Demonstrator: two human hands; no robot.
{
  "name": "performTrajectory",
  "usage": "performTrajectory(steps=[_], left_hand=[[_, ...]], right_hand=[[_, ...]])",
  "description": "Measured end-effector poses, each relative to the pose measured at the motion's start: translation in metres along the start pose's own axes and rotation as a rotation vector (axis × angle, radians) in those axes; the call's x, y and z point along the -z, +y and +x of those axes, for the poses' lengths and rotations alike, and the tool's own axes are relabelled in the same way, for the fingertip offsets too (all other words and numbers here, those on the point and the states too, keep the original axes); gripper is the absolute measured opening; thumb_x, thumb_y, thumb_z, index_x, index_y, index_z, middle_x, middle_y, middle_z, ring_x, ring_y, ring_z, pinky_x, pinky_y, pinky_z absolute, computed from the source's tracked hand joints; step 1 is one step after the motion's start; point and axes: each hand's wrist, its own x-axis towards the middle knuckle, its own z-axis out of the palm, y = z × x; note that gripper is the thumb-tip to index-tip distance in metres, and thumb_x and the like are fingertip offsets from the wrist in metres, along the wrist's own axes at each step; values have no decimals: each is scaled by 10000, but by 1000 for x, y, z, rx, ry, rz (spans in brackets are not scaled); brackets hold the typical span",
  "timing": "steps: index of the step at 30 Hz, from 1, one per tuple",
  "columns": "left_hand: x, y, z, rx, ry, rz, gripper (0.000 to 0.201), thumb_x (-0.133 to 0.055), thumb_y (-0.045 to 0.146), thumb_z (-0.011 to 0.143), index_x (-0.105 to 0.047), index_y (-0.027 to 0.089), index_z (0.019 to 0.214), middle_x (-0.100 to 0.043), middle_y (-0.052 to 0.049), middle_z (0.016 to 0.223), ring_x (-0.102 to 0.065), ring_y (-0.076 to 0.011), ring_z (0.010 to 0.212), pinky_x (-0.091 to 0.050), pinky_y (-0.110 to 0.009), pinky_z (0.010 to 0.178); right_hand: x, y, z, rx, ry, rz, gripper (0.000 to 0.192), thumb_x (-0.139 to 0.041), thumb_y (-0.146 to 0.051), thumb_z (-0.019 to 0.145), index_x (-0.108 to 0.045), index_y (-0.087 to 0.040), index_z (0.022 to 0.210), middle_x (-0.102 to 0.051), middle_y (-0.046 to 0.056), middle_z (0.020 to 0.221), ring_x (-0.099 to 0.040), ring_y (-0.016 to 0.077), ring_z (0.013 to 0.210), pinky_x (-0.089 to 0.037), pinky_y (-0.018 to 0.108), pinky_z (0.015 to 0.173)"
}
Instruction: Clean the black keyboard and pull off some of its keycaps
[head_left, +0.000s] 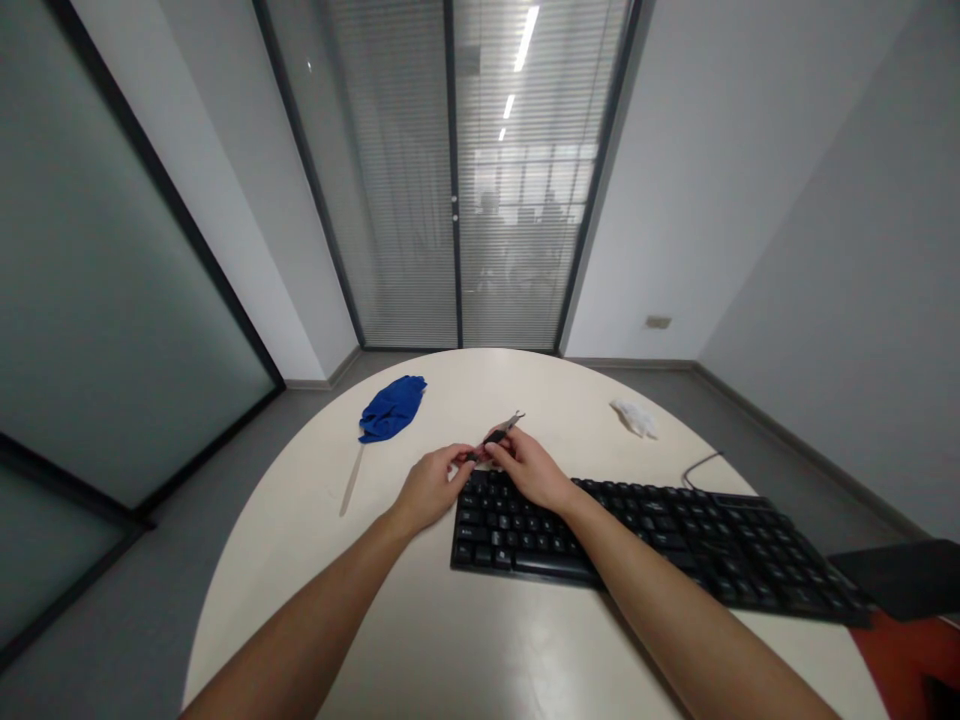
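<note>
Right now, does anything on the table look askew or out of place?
The black keyboard lies skewed across the round table, its right end reaching the edge. A crumpled white tissue lies loose beyond it. Nothing spilled.

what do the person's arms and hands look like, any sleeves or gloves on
Both forearms are bare as far as the frame shows, with no sleeves in view. The left hand and the right hand wear no gloves. No watch, bracelet or ring can be made out on either wrist or hand.
</note>
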Motion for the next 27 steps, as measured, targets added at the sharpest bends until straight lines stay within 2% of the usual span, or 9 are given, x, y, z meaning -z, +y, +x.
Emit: performTrajectory(steps=[4,9,14,18,21,24,27], left_hand=[[-2,-3,0,17,30,0,201,-588,292,916,-673,211,1079,-749,-38,975,-697,-193,875,-522,-299,801],[-6,-6,0,42,30,-75,190,-581,257,908,-657,206,1074,-749,-52,1013,-709,-196,911,-531,-313,860],[-9,-8,0,57,32,-142,173,-600,270,903,-650,209,1056,-747,-54,1019,-710,-192,929,-532,-314,880],[-9,-8,1,74,77,-186,174,-617,276,884,-643,188,1032,-741,-57,962,-707,-187,869,-542,-308,828],[-9,-5,3,85,97,-207,190,-623,247,856,-661,176,1028,-741,-57,943,-695,-177,824,-542,-297,791],[-5,-2,5,100,81,-232,225,-615,244,846,-697,171,1042,-751,-60,958,-692,-179,817,-546,-297,781],[-1,0,7,116,32,-310,251,-605,274,856,-719,160,1049,-760,-72,1003,-706,-196,883,-551,-317,840]], right_hand=[[-1,1,0,-30,0,36,248,-544,-430,950,-560,-185,986,-713,69,921,-679,204,864,-530,353,804],[-3,0,-1,-44,7,2,224,-546,-417,950,-550,-197,993,-728,62,931,-694,201,875,-532,348,811],[-2,-3,-1,-39,20,-67,194,-540,-386,951,-546,-193,971,-715,43,862,-681,191,810,-517,326,754],[0,-3,-2,-5,-38,-91,169,-541,-352,953,-579,-188,969,-704,49,897,-673,196,862,-506,328,788],[0,-3,-2,28,-36,-111,157,-538,-333,956,-600,-189,968,-683,51,931,-660,195,887,-499,334,824],[0,-5,-3,42,-16,-131,151,-541,-328,956,-603,-190,959,-666,45,921,-646,192,875,-492,335,822],[0,-7,-3,48,-5,-142,147,-535,-327,964,-596,-193,974,-669,34,894,-641,188,858,-483,334,812]])
